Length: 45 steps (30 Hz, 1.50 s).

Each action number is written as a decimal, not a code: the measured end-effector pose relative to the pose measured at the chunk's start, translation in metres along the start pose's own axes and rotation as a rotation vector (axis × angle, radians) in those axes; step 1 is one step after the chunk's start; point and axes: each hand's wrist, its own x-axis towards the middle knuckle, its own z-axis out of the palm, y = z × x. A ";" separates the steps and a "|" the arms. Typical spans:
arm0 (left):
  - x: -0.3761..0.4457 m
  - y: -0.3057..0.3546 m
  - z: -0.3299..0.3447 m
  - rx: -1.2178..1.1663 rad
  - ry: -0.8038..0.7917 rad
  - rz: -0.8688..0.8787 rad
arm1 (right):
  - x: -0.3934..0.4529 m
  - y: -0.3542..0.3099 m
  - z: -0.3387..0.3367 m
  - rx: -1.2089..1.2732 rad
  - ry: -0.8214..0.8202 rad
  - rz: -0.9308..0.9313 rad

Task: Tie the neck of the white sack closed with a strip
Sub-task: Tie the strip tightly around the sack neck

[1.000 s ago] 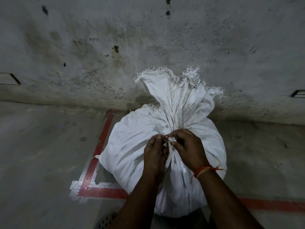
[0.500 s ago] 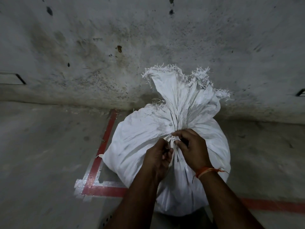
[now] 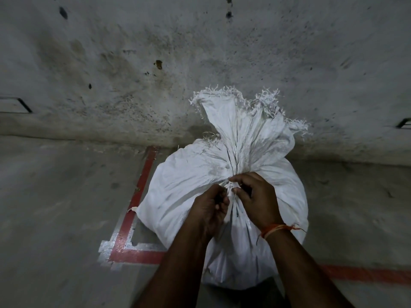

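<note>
Item: white sack (image 3: 195, 174), woven, soft-walled, bulging full; contents hidden. It stands on the floor (image 3: 55, 218) against the wall (image 3: 200, 52). Likely heavy, fabric slippery; best held at the gathered neck (image 3: 233, 170). Left hand (image 3: 209, 210) and right hand (image 3: 255, 196) pinch the strip (image 3: 227, 188) there, fingers curled tight.

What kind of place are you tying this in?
Probably a parking basement or warehouse bay: bare stained concrete wall, concrete floor and red painted line beside the sack.
</note>
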 end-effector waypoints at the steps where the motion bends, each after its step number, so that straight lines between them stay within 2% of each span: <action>1: -0.001 0.001 0.000 -0.007 -0.005 -0.006 | 0.000 0.000 0.000 0.001 -0.001 0.000; 10: 0.000 0.005 0.000 -0.027 -0.027 -0.025 | -0.001 -0.002 -0.001 0.003 -0.001 -0.006; 17: -0.002 0.006 0.005 0.172 0.005 0.059 | -0.001 0.000 -0.003 0.035 0.028 0.045; 24: -0.002 0.000 0.005 0.466 0.097 0.303 | -0.003 0.001 -0.001 0.032 0.046 0.038; 29: 0.001 -0.002 -0.005 0.910 0.262 0.689 | -0.002 0.001 0.002 0.060 0.062 0.049; 31: -0.001 -0.004 -0.006 1.000 0.267 0.824 | -0.002 0.001 0.003 0.062 0.057 0.051; 35: -0.001 -0.012 -0.005 1.084 0.280 0.976 | -0.002 0.002 0.006 0.058 0.062 0.062; 38: 0.002 -0.014 -0.008 1.136 0.315 1.030 | -0.002 0.002 0.005 0.068 0.062 0.075; 45: 0.008 -0.012 -0.008 1.154 0.300 0.983 | -0.004 0.001 0.003 0.073 0.072 0.087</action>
